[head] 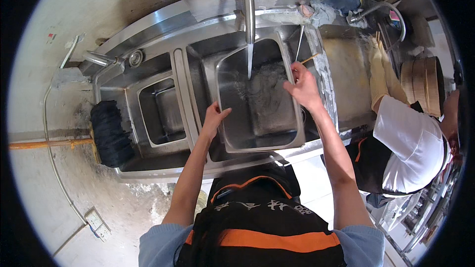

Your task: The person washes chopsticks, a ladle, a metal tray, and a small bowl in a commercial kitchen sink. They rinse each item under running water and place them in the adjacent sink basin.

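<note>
A deep rectangular steel pan (274, 107) rests in the middle sink basin, partly filled with clear water. Water runs into it from a steel faucet (248, 15). My left hand (214, 118) grips the pan's left rim, thumb over the edge. On the opposite rim lies my right hand (305, 86), its fingers curled over the edge. A thin yellowish stick (310, 58) shows just above the right fingers; whether they touch it is unclear. A slim metal utensil (300, 42) leans in the basin's back right corner.
A smaller steel pan (162, 111) sits in the left basin, beside a black-bristled broom head (111, 133). At right, a co-worker in a white sleeve (400, 133) and light gloves reaches over another sink (347, 78). A wooden steamer or tub (421, 85) stands beyond.
</note>
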`<state>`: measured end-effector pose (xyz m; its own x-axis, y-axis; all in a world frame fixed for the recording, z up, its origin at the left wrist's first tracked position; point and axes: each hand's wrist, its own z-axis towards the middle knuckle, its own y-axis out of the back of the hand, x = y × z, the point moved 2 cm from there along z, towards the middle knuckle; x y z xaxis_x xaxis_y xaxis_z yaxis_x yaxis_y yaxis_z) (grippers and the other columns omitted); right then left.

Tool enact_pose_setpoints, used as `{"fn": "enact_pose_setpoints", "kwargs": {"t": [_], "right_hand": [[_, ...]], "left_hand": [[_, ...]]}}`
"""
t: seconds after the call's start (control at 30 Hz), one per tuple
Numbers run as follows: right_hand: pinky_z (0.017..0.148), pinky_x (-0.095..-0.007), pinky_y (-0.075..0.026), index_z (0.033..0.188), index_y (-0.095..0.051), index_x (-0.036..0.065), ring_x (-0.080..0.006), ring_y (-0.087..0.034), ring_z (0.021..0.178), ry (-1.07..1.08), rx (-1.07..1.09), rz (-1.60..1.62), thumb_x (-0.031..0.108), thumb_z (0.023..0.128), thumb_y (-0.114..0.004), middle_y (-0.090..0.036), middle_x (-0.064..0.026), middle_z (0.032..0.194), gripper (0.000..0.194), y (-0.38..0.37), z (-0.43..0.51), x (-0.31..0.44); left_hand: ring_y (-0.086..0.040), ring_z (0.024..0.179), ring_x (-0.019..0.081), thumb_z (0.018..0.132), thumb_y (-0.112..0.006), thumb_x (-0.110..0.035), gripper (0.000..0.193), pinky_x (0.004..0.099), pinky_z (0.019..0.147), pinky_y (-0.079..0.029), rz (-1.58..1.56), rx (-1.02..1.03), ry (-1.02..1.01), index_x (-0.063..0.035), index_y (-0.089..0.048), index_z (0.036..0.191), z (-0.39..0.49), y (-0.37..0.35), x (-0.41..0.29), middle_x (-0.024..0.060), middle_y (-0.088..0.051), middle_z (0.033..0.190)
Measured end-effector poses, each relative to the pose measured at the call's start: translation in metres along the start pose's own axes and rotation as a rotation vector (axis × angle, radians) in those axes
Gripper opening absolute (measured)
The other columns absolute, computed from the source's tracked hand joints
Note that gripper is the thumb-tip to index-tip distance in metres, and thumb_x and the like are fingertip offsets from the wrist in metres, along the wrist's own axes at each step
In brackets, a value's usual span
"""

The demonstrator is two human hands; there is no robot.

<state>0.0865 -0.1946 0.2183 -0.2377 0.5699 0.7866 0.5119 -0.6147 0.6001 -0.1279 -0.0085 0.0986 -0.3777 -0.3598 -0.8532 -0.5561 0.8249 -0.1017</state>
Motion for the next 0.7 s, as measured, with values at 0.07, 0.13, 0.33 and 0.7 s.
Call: {"fn": "enact_pose_setpoints", "kwargs": {"t": [0.07, 0.13, 0.33, 0.7], "right_hand": [[0.06, -0.0388, -0.046, 0.086, -0.052, -0.001, -0.0361, -0.059, 0.065, 0.117, 0.001, -0.005, 0.007, 0.065, -0.062, -0.058, -0.0191, 0.065, 0.025, 0.002, -0.007, 0.027], [0.059, -0.0391, -0.046, 0.085, -0.052, -0.001, -0.0348, -0.059, 0.061, 0.001, -0.013, -0.079, 0.008, 0.067, -0.062, -0.057, -0.0182, 0.062, 0.023, 0.008, -0.017, 0.039], [0.05, -0.0274, -0.043, 0.089, -0.055, 0.0, -0.012, -0.053, 0.051, -0.093, -0.29, 0.033, 0.007, 0.071, -0.062, -0.057, -0.0092, 0.059, 0.02, 0.054, -0.051, 0.003], [0.067, -0.0428, -0.047, 0.094, -0.061, 0.007, -0.0357, -0.061, 0.078, -0.136, -0.078, -0.106, 0.023, 0.079, -0.058, -0.063, -0.0175, 0.079, 0.022, -0.114, -0.009, -0.183]], "left_hand": [[-0.052, 0.073, 0.01, 0.079, -0.067, -0.023, 0.027, 0.0255, 0.064, -0.042, 0.1, -0.002, 0.15, -0.0009, -0.057, 0.092, 0.029, -0.011, 0.019, 0.0021, -0.058, 0.082], [-0.054, 0.075, 0.0127, 0.08, -0.066, -0.032, 0.036, 0.0287, 0.065, -0.043, 0.06, -0.018, 0.196, -0.0001, -0.058, 0.094, 0.064, -0.035, 0.032, 0.0048, -0.059, 0.083], [-0.056, 0.076, 0.0172, 0.074, -0.068, -0.038, 0.046, 0.0336, 0.066, -0.044, 0.061, 0.066, 0.209, 0.0018, -0.059, 0.095, 0.117, -0.092, 0.022, 0.0115, -0.059, 0.088], [-0.049, 0.051, 0.0154, 0.062, -0.051, 0.002, 0.008, 0.0296, 0.048, -0.037, 0.528, -0.408, -0.41, 0.001, -0.053, 0.07, 0.008, -0.021, -0.042, 0.0086, -0.048, 0.057]]}}
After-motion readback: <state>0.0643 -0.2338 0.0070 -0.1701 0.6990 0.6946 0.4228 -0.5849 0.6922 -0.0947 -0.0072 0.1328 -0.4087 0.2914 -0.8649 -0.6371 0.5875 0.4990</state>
